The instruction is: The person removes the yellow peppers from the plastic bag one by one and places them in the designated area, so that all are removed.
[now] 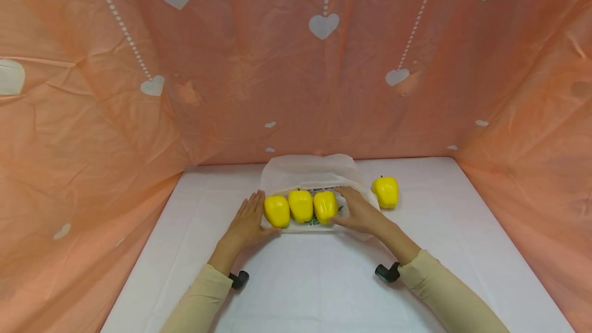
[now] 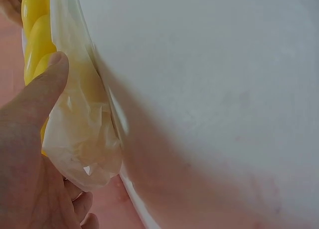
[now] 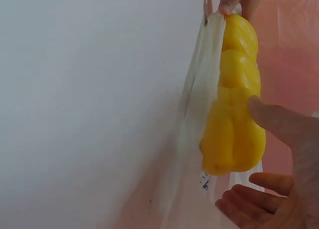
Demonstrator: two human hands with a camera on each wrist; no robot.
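Observation:
Three glossy yellow apples sit side by side on a thin white plastic bag [image 1: 307,166] with dark lettering and green print. My left hand [image 1: 245,225] lies beside the left apple [image 1: 277,211], fingers straight, with the thumb along the bag's near edge. In the left wrist view that thumb [image 2: 47,87] rests on the bag's edge by the apples. The middle apple [image 1: 300,206] stands between the other two. My right hand [image 1: 363,214] reaches around the right apple [image 1: 325,207]. In the right wrist view its thumb touches this apple [image 3: 234,139], its fingers spread loosely apart from it.
A fourth yellow apple [image 1: 385,192] with a dark stem stands to the right of the bag on the white tabletop [image 1: 314,281]. Orange curtains [image 1: 277,76] with white hearts hang behind and at both sides. A black wrist device [image 1: 387,272] sits on each wrist.

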